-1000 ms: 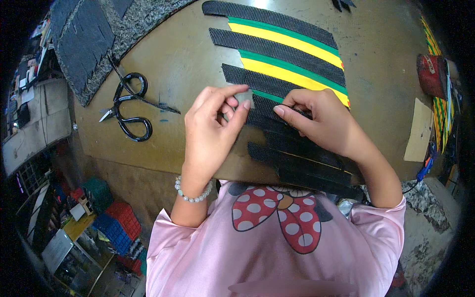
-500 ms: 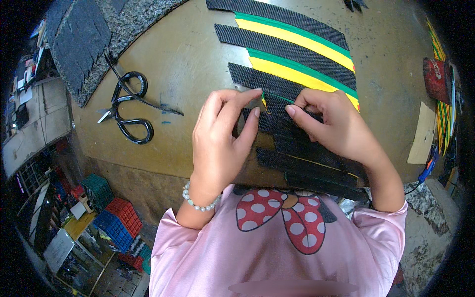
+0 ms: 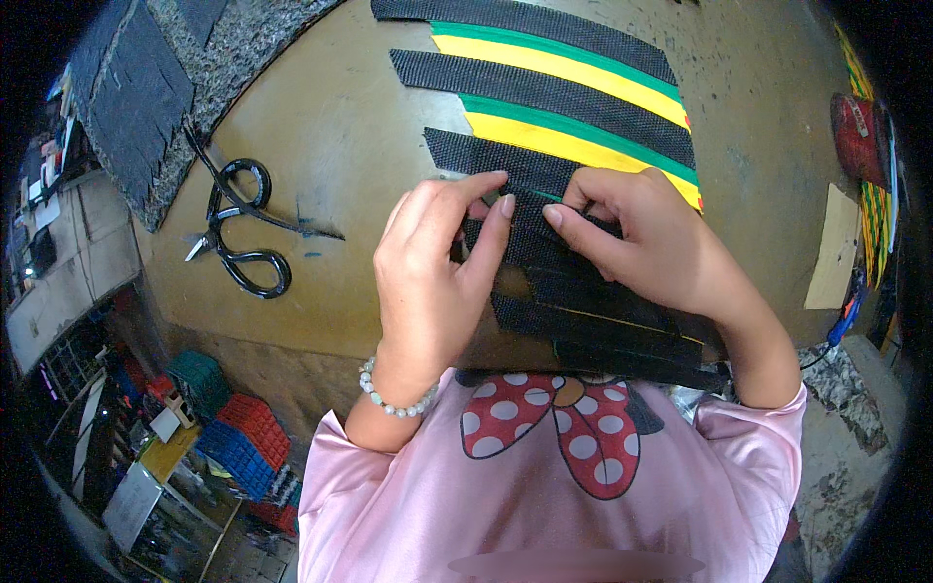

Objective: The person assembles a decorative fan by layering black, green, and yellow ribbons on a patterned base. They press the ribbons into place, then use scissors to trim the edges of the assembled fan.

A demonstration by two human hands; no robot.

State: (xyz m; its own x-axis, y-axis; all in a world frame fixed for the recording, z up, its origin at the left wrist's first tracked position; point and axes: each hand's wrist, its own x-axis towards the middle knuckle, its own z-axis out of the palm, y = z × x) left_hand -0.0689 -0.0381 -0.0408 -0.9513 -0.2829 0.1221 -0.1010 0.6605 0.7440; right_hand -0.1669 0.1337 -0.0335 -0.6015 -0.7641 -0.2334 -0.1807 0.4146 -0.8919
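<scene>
Black woven strips lie side by side on the table, with green and yellow bands (image 3: 564, 73) between the far ones. My left hand (image 3: 432, 243), a beaded bracelet at its wrist, has thumb and forefinger curled around the left end of a black strip (image 3: 535, 233) near the middle. My right hand (image 3: 646, 238) pinches the same strip's upper edge a little to the right, where a thin green line shows. Both sets of fingertips are close together. What lies under the right fingers is hidden. More black strips (image 3: 603, 325) overlap nearer my body.
Black-handled scissors (image 3: 243, 228) and a thin dark pointed strip lie on the table (image 3: 330, 126) to the left. Slit black sheets (image 3: 141, 107) rest on a rough slab at far left. A red object (image 3: 860, 141) and a cream card (image 3: 831, 248) sit at the right edge.
The small green-and-yellow tip by my left fingers is out of sight now. My right hand has come slightly nearer the left one. The whole view has shifted a little.
</scene>
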